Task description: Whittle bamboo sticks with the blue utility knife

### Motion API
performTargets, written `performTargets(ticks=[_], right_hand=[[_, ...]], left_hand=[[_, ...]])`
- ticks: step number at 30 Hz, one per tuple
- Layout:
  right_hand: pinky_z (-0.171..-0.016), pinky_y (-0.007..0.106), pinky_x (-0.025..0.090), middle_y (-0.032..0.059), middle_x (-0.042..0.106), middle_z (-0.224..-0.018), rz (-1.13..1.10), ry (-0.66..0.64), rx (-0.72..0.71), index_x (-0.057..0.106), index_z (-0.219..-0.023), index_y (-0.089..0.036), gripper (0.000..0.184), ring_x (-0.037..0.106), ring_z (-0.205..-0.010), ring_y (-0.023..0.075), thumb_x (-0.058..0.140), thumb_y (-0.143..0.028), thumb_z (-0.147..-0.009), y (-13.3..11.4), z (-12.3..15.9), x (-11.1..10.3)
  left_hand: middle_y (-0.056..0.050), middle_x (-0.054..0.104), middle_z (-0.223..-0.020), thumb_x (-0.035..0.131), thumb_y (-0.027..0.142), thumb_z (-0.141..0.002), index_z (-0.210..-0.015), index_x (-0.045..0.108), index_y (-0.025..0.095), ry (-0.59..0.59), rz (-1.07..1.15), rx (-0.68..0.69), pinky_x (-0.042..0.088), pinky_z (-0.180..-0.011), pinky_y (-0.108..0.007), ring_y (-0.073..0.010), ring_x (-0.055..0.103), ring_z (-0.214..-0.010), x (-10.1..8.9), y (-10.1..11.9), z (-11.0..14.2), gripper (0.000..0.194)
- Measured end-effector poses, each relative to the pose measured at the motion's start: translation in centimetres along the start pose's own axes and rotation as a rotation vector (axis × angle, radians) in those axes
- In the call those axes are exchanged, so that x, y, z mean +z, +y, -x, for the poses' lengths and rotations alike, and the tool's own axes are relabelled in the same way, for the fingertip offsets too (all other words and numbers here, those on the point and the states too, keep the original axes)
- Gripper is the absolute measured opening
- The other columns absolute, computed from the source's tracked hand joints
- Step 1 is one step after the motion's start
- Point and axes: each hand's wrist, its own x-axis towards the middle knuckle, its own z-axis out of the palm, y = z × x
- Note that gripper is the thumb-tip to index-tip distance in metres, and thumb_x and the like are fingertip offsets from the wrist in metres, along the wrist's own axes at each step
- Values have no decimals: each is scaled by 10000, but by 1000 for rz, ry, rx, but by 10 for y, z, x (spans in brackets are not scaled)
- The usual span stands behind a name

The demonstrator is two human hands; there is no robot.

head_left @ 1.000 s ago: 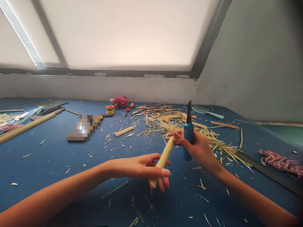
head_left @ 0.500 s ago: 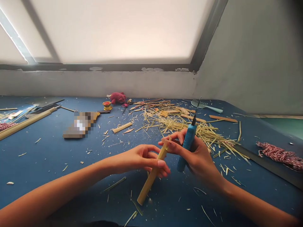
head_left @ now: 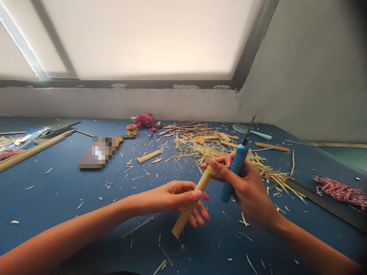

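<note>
My left hand (head_left: pixel 180 198) pinches a pale bamboo stick (head_left: pixel 191 206) near its middle, thumb on top and fingers beneath. The stick slants from low near me up toward my right hand (head_left: pixel 243 187). That hand grips a blue-handled utility knife (head_left: pixel 235 170) with the dark blade pointing up and away, while its thumb and forefinger also touch the stick's upper end. Both hands hover above the blue table (head_left: pixel 71 198).
A heap of bamboo slivers and shavings (head_left: pixel 229 152) lies behind my hands. Red-and-white twine (head_left: pixel 341 191) and a dark ruler (head_left: pixel 323 206) are at the right. A long bamboo pole (head_left: pixel 31 151), a pink toy (head_left: pixel 144 120) and a teal brush (head_left: pixel 252 131) lie farther off.
The stick slid down through my left fingers and then lifted a little. The knife tilted from upright to leaning right, staying in my right hand.
</note>
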Motion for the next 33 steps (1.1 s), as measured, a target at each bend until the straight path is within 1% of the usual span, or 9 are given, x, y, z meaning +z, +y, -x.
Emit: performTargets(ticks=[3,5,9,11,15,17,23,29,33], right_hand=[[-836,392,557,71,606,-1111,136,5,-58,534,-822,-227,235,632,-994,237,671,-410,-767,2,-11,-9],[-811,372,560,84,595,-1155,236,39,-125,533,-888,-238,246,637,-965,217,597,-464,-815,5,-18,-15],[-567,285,532,33,638,-828,579,87,-263,473,-962,-242,298,632,-657,153,541,-508,-845,10,-26,-30],[-509,265,487,6,626,-743,824,23,-372,468,-995,-236,359,601,-582,142,596,-514,-809,9,-27,-37],[-637,267,489,39,676,-932,1141,-229,-687,512,-1077,-226,359,647,-732,157,592,-476,-832,7,-28,-43],[-668,268,482,47,681,-987,1240,-292,-767,534,-1082,-223,317,659,-788,166,545,-458,-870,9,-28,-43],[-557,270,431,74,691,-987,1446,-276,-703,556,-1104,-204,375,668,-727,186,424,-502,-918,22,-32,-41],[-474,262,340,62,688,-860,1511,-189,-681,562,-1073,-184,394,644,-640,176,354,-492,-946,23,-34,-40],[-434,252,242,24,635,-663,1646,-168,-710,553,-956,-178,413,586,-506,149,328,-523,-944,21,-34,-37]], left_hand=[[-66,615,-873,445,414,-921,-1062,571,143,54,15,21,493,-707,-263,-116,616,-723,-2,-4,-1,330],[-62,599,-855,459,420,-914,-992,571,133,112,48,53,472,-678,-238,-99,589,-689,-6,-7,-4,319],[-47,568,-824,514,421,-889,-942,559,130,249,131,145,383,-576,-184,-57,464,-599,-12,-11,-7,298],[-7,504,-747,521,417,-887,-958,564,130,314,149,177,300,-523,-167,-42,362,-552,-14,-9,-7,298],[24,420,-719,550,402,-872,-954,552,136,420,174,215,234,-517,-171,-39,285,-543,-18,-2,-6,279],[19,429,-743,562,402,-863,-933,540,136,438,169,235,237,-526,-171,-39,287,-552,-20,-1,-6,276],[5,469,-788,501,447,-880,-914,504,145,450,35,197,209,-497,-174,-37,266,-531,-20,-1,-4,303],[63,282,-644,463,501,-880,-938,508,157,457,-27,127,143,-462,-192,-63,169,-517,-18,-1,-2,352],[65,240,-634,465,525,-871,-899,515,150,467,-43,114,120,-457,-202,-68,155,-519,-15,6,0,380]])
